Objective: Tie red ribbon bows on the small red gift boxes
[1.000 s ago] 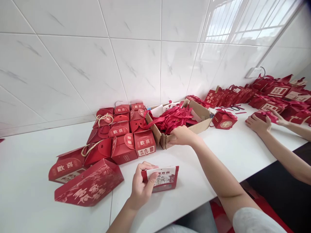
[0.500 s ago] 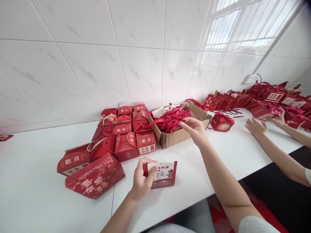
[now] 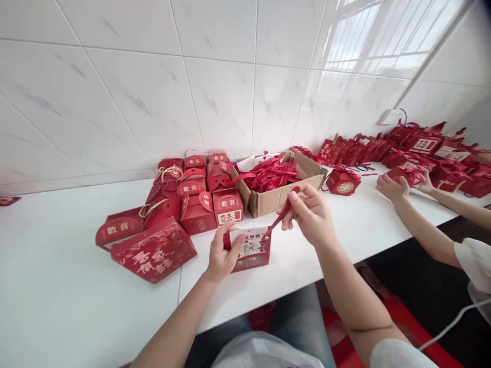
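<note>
My left hand (image 3: 222,254) grips the left side of a small red and white gift box (image 3: 253,250) with a printed drawing on its face, just above the white table. Between the fingers and thumb of my right hand (image 3: 309,212) is a dark red ribbon (image 3: 279,217). A small gold bell (image 3: 266,237) dangles from the ribbon's lower end, in front of the box's upper right corner. Behind my right hand stands an open cardboard box (image 3: 268,201) filled with a heap of red ribbons (image 3: 270,173).
Red gift boxes (image 3: 194,212) are packed in rows left of the carton, with a larger slanted red box (image 3: 155,250) in front. A co-worker's hands (image 3: 393,188) hold a red box at right, beside more boxes (image 3: 425,145). A power strip (image 3: 391,116) is against the wall.
My right hand has moved from the carton down toward the gift box, bringing a ribbon with a bell. My left hand still grips the box. The co-worker's hands have closed in on a red box.
</note>
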Action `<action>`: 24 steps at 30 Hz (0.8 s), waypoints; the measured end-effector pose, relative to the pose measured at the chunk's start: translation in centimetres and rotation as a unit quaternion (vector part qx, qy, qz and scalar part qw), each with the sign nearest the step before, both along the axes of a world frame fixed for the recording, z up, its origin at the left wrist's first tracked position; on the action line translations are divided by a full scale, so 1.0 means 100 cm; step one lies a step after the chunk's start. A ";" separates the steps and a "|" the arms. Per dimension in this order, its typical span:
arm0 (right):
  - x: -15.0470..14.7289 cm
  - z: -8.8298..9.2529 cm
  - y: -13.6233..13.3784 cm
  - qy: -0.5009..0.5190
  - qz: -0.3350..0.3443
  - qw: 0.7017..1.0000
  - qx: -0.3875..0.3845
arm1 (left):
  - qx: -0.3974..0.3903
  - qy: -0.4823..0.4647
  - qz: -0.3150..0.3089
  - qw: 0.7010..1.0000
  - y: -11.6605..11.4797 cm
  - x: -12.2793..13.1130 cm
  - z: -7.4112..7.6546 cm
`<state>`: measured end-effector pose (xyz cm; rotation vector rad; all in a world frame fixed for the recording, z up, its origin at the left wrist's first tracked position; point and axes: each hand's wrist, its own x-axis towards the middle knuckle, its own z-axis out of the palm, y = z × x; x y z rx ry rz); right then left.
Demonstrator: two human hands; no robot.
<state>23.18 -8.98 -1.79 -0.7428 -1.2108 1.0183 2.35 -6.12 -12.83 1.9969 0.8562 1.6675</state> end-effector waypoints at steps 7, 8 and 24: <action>-0.020 -0.041 -0.020 0.036 -0.093 0.994 0.038 | 0.069 0.033 -0.068 0.995 -0.005 -0.002 0.013; -0.022 -0.047 -0.024 0.044 -0.115 0.991 0.048 | 0.072 0.038 -0.072 0.994 -0.006 -0.003 0.014; -0.051 -0.100 -0.045 0.077 -0.127 0.980 0.132 | 0.118 0.034 -0.063 0.990 -0.005 0.005 0.008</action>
